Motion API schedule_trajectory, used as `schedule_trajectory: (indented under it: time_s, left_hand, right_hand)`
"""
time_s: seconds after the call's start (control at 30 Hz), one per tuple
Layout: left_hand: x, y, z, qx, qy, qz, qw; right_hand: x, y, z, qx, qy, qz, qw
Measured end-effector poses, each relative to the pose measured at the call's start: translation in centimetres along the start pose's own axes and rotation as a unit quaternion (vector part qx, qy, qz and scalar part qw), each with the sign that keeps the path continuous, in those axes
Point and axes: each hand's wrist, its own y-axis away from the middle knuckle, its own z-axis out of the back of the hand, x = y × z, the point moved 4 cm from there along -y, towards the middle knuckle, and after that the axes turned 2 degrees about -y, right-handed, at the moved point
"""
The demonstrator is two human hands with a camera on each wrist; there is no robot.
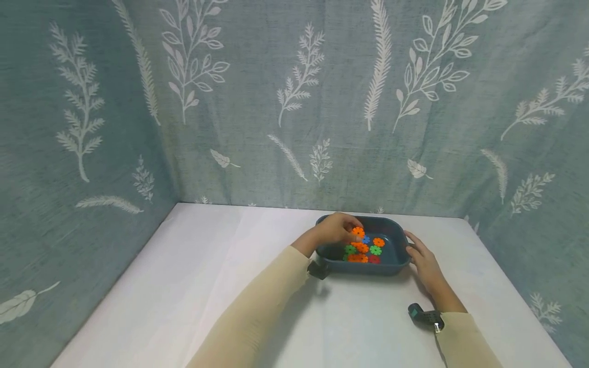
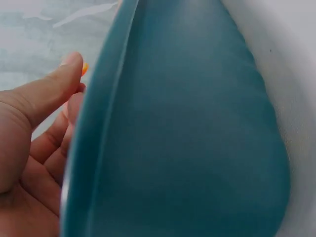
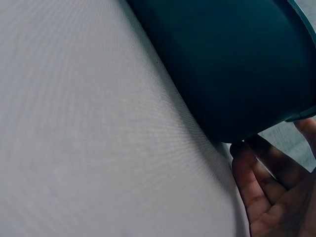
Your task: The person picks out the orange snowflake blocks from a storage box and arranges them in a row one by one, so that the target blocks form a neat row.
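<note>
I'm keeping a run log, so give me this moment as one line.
left hand: pinches orange piece | right hand: touches tray's right end | other pieces: in tray

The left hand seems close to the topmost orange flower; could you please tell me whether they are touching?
Touching: the head view shows the left hand pinching the topmost orange flower between thumb and fingers.
</note>
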Motion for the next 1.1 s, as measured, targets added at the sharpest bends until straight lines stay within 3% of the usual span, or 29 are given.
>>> schedule_trajectory:
  time_s: [0.27, 0.53, 0.77, 1.0, 1.1]
  left_hand:
    - [1.1, 2.0, 1.9, -0.032, 0.01, 0.032, 0.9989]
    - [2.3, 3.9, 4.6, -0.057, -0.006, 0.017, 0.9982]
    - [4.3, 5.8, 6.6, -0.075, -0.004, 0.023, 0.9969]
    - [6.5, 7.7, 8.1, -0.125, 0.04, 0.049, 0.9901]
    - [7.4, 8.4, 8.4, -0.131, 0.039, 0.058, 0.9889]
  right_hand:
    - [-0.1, 0.2, -0.2, 0.002, -0.003, 0.001, 1.0]
    - [0.1, 0.3, 0.0, 0.0, -0.005, 0.008, 1.0]
    - [0.2, 0.3, 0.0, 0.005, -0.001, 0.006, 1.0]
    - [0.4, 0.2, -0.1, 0.004, 0.012, 0.006, 0.9999]
    - [0.3, 0.2, -0.1, 0.005, 0.015, 0.007, 0.9999]
